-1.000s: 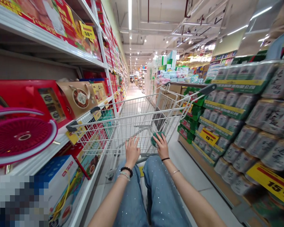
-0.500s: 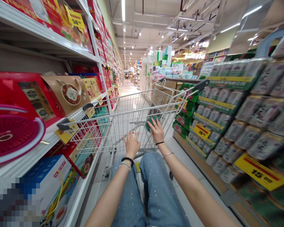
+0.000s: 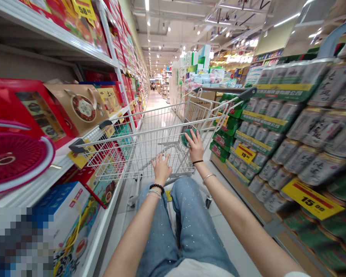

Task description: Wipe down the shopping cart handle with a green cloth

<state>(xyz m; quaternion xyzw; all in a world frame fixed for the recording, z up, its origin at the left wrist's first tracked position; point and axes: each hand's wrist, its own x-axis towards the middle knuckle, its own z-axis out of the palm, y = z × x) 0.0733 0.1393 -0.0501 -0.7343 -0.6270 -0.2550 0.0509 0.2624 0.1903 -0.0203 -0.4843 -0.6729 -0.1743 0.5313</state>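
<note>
Fingers of our left hand (image 3: 161,168) rest spread on the wire of the shopping cart (image 3: 150,144), seemingly to guide it. Fingers of our right hand (image 3: 194,145) curve over a green soft item (image 3: 186,137) inside the cart, maybe to keep it there; we cannot tell if they pinch it. Red gift boxes (image 3: 25,107) stand on the shelf (image 3: 37,181) at left, stacked drink cans (image 3: 305,134) at right.

Big supermarket aisle: white metal shelving (image 3: 112,50) stuffed with red gift boxes (image 3: 25,104) on the left, stacked cans (image 3: 302,154) on the right, pale tile floor (image 3: 158,100) running way back, bright strip lights (image 3: 286,20) across the ceiling (image 3: 173,34).
</note>
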